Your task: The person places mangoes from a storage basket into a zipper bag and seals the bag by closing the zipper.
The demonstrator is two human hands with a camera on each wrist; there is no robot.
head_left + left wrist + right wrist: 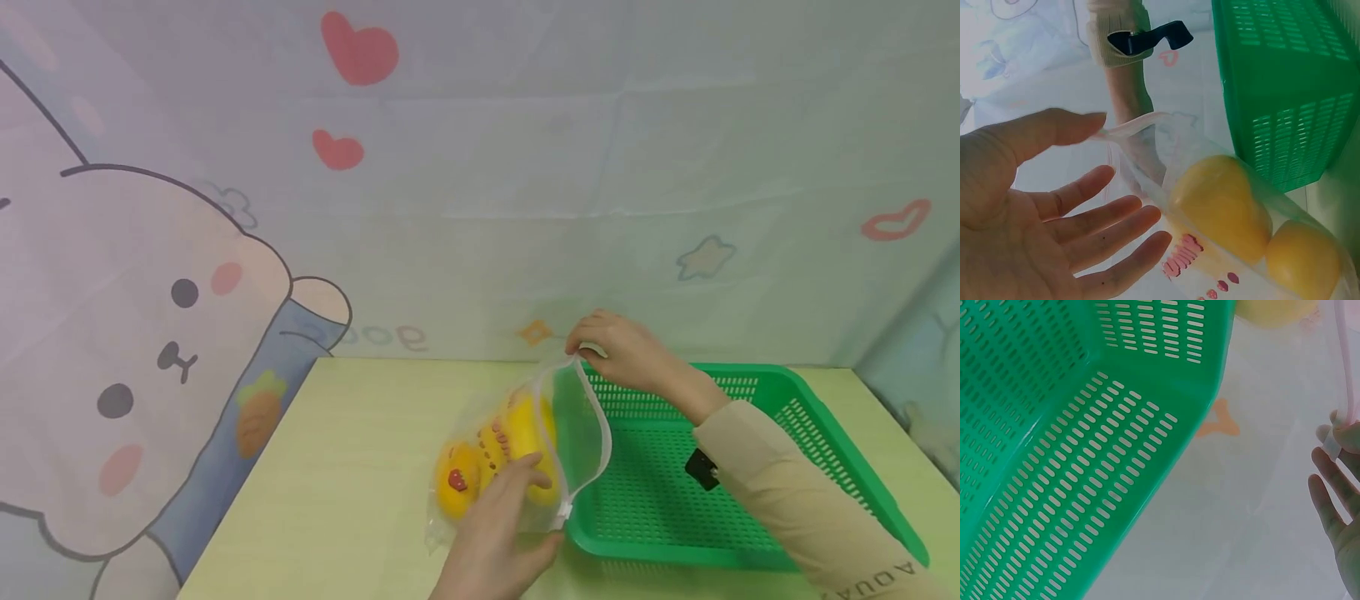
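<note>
A clear zip bag [588,425] with a white-edged mouth stands partly over the basket's left rim, its mouth spread apart. Inside it are rounded yellow things [1219,206], one with a red patch; their kind is not clear. Red printing marks the bag. My right hand [618,350] pinches the far corner of the mouth, as the right wrist view also shows at its edge [1344,456]. My left hand [498,529] is at the bag's near side, fingers spread and fairly straight; in the left wrist view its thumb tip is by the bag's edge, whether touching I cannot tell.
A green perforated plastic basket [810,546] sits on the right of the pale table [322,500]. Behind hangs a cloth [487,275] printed with hearts and a cartoon animal. A small black device [702,469] is at the right wrist.
</note>
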